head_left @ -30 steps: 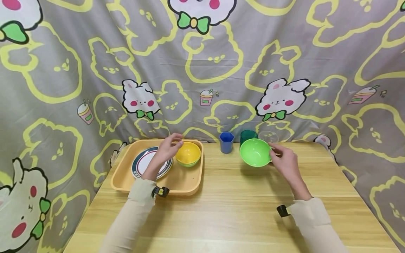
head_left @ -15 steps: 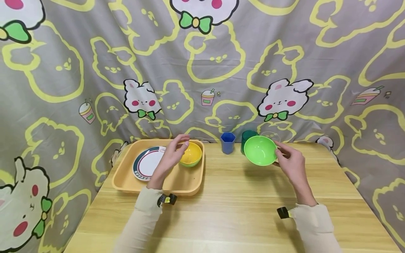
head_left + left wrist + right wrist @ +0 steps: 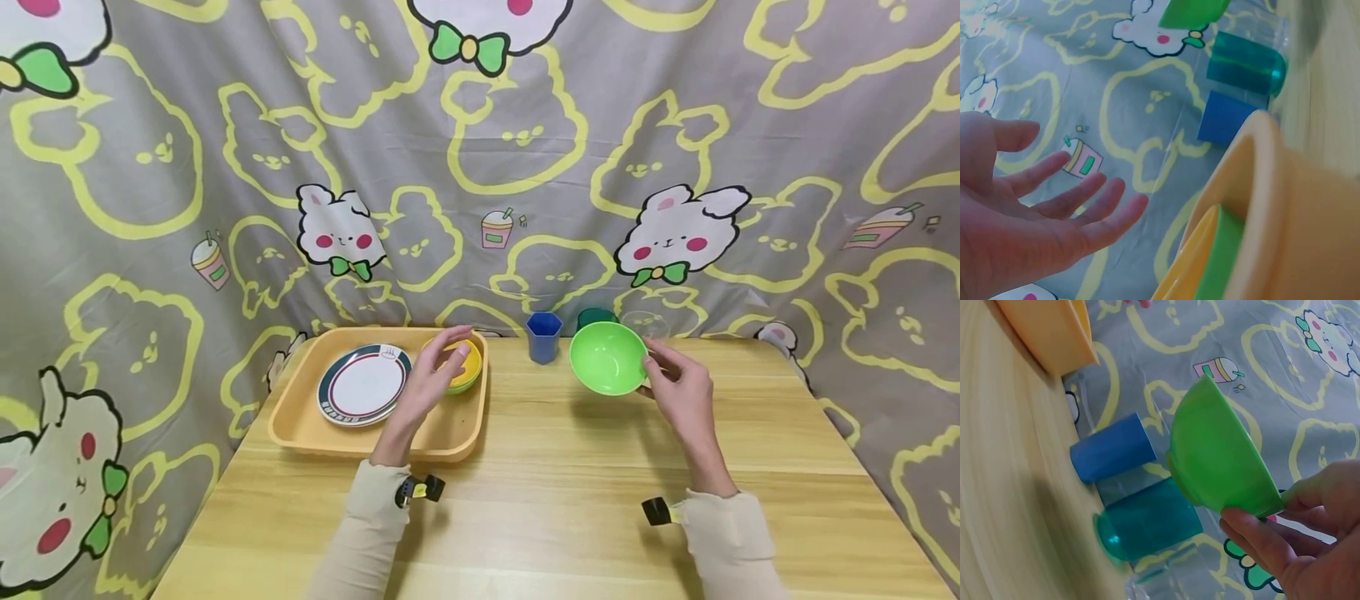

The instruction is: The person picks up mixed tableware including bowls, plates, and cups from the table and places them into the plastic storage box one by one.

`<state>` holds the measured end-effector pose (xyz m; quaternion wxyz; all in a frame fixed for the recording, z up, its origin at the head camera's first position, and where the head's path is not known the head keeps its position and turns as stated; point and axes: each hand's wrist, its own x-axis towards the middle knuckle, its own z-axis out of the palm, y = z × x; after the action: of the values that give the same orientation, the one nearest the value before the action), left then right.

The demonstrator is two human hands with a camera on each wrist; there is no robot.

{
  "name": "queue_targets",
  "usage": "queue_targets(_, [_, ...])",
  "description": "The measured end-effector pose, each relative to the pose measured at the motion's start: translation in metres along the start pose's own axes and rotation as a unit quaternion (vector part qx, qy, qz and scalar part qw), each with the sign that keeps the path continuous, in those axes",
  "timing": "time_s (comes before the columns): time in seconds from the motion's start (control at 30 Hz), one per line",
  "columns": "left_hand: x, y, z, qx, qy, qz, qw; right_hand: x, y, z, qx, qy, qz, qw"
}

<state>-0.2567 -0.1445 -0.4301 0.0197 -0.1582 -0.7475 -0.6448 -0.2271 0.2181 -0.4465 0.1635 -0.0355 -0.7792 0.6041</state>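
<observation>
A bright green bowl (image 3: 606, 358) hangs above the table, tilted toward me, and my right hand (image 3: 681, 385) pinches its right rim between thumb and fingers. The right wrist view shows the same green bowl (image 3: 1216, 450) from the side. My left hand (image 3: 429, 379) hovers over the yellow-orange tray (image 3: 288, 425), fingers spread and holding nothing. Partly hidden behind that hand, a yellow bowl (image 3: 471, 367) sits nested in another green bowl (image 3: 1224, 250). To the left of them in the tray lie white plates (image 3: 363, 383) with a dark rim, apparently stacked.
At the back of the table stand a blue cup (image 3: 543, 337), a teal cup (image 3: 1150, 519) and a clear cup (image 3: 1169, 578). The green bowl partly covers the teal one in the head view. A patterned curtain (image 3: 420, 150) hangs behind the wooden table (image 3: 540, 508).
My left hand has moved right, from over the plates toward the yellow bowl. The right hand keeps the green bowl raised, which shifted slightly right and then back left.
</observation>
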Motion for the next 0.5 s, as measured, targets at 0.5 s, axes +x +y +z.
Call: queue_targets(0.5, [-0.001,-0.008,0.013,-0.05,0.017,0.036,0.9979,-0.006,0.0,0.017,0.069,0.009,0.022,0.9973])
